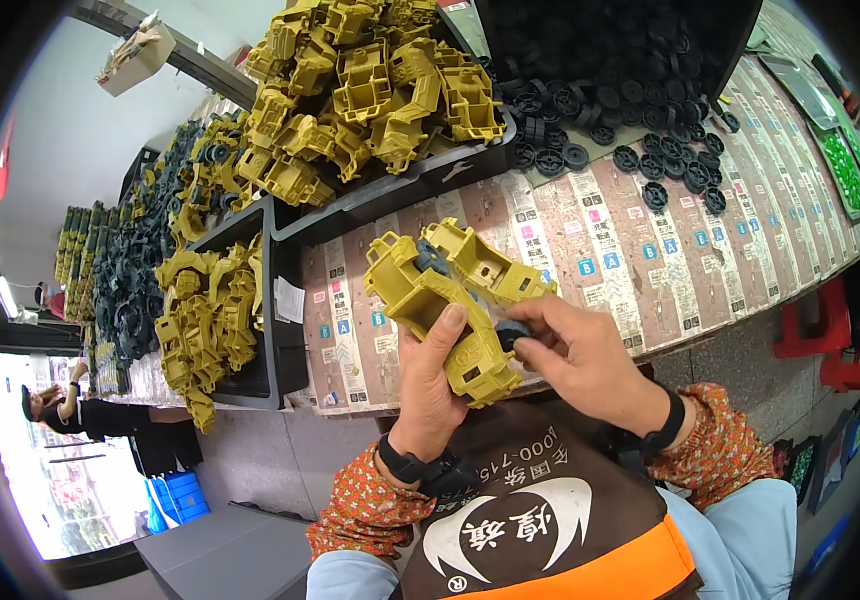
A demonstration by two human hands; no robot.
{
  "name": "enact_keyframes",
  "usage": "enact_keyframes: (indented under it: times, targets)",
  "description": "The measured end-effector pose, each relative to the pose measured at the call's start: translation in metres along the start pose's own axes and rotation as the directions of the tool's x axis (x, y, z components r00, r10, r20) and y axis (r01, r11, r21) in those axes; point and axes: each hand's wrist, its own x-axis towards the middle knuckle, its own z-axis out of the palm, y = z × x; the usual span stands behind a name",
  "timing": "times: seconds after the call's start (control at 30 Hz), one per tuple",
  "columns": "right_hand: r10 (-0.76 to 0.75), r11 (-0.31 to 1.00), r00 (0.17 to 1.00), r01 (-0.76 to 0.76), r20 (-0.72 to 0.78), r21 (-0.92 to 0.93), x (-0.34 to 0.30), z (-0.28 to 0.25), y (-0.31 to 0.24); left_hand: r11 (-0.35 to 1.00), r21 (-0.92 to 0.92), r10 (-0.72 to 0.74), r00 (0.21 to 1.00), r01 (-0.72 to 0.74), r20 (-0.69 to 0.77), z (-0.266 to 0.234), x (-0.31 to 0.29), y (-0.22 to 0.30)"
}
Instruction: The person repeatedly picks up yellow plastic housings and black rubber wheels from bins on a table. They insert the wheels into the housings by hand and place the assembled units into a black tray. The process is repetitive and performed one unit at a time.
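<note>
My left hand is closed around an olive-yellow plastic toy vehicle body, thumb on its near side. A dark wheel sits on its far end. Pinched in the fingers of my right hand is another small dark wheel, held against the body's right side; the fingertips partly cover it. A second yellow vehicle body lies on the table just beyond the held one. Dark bands circle both my wrists.
Black trays heaped with yellow bodies stand at the back and left. Loose black wheels spill from a dark container at the back right. Red stools stand right of the table. Another person is at the far left.
</note>
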Motion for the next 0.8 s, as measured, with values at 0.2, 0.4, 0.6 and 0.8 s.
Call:
enact_keyframes:
  times: [0.2, 0.4, 0.6, 0.8]
  targets:
    - [0.072, 0.989, 0.997, -0.07, -0.01, 0.131, -0.013, 0.01, -0.002, 0.988, 0.069, 0.143, 0.989, -0.139, -0.045, -0.008, -0.002, -0.006]
    - [-0.085, 0.996, 0.994, 0.088, -0.066, 0.031, -0.022, 0.017, -0.001, 0.954, 0.138, 0.278, 0.957, -0.266, -0.083, -0.004, -0.005, -0.013]
    - [-0.196, 0.972, 0.98, 0.188, -0.044, -0.14, -0.027, 0.023, -0.008, 0.941, 0.178, 0.302, 0.951, -0.287, -0.063, -0.009, -0.012, -0.017]
    - [-0.126, 0.991, 0.992, 0.124, 0.03, 0.045, -0.021, 0.029, -0.014, 0.898, 0.16, 0.418, 0.908, -0.41, -0.015, 0.005, -0.014, -0.002]
